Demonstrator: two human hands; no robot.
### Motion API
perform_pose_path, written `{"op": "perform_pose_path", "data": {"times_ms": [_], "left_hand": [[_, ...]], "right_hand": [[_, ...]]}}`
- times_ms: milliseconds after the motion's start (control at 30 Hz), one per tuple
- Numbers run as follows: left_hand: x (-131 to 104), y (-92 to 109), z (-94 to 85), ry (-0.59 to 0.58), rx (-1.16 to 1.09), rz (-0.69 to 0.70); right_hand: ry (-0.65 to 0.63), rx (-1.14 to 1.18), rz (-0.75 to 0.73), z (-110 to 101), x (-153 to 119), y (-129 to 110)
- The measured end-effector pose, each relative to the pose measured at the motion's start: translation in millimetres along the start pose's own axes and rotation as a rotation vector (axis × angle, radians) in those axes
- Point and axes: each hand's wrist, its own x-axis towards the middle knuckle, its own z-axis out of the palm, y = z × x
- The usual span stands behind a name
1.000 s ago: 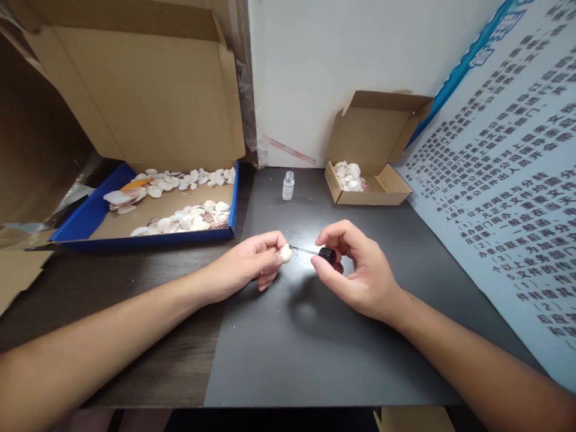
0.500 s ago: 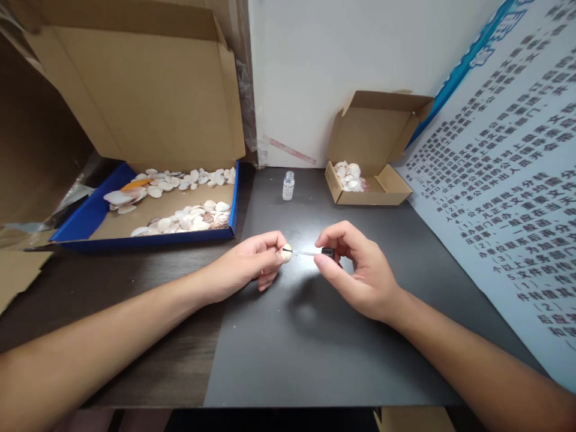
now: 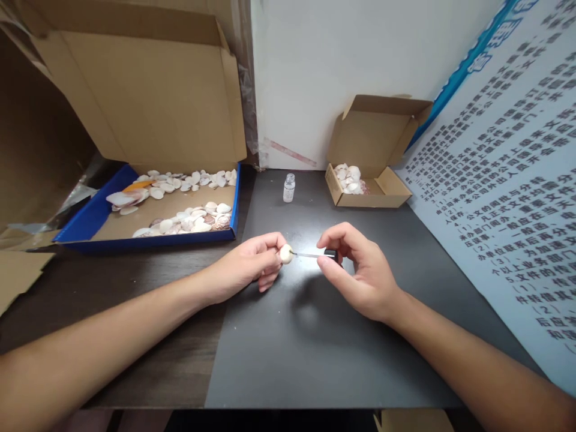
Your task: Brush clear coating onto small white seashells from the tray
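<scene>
Head view: the left hand [image 3: 249, 261] pinches a pale, rounded shell [image 3: 285, 254]; beside it, the right hand [image 3: 362, 276] pinches a thin brush [image 3: 308, 256], its black cap [image 3: 330, 255] partly hidden.

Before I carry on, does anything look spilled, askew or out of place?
A few stray pale specks stand out against the dark mat. The small bottle stands upright but uncapped, so a knock might spill it.

**Bright glare, gloomy corner**

White glare [image 3: 308, 246] flares off the dark mat [image 3: 324, 366] between left hand [image 3: 256, 261] and right hand [image 3: 362, 273], over 1 soft shadow [image 3: 310, 303]. Far-left cardboard [image 3: 31, 126] sits dim; the sheet's [image 3: 508, 198] print looks smudged, edges stretched.
</scene>
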Motion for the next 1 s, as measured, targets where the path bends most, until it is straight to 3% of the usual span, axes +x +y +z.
{"op": "perform_pose_path", "data": {"times_ms": [1000], "left_hand": [[-1.3, 1.8, 1.5, 0.027, -0.006, -0.025]], "right_hand": [[-0.049, -0.016, 0.006, -1.4, 0.9, -2.1]]}}
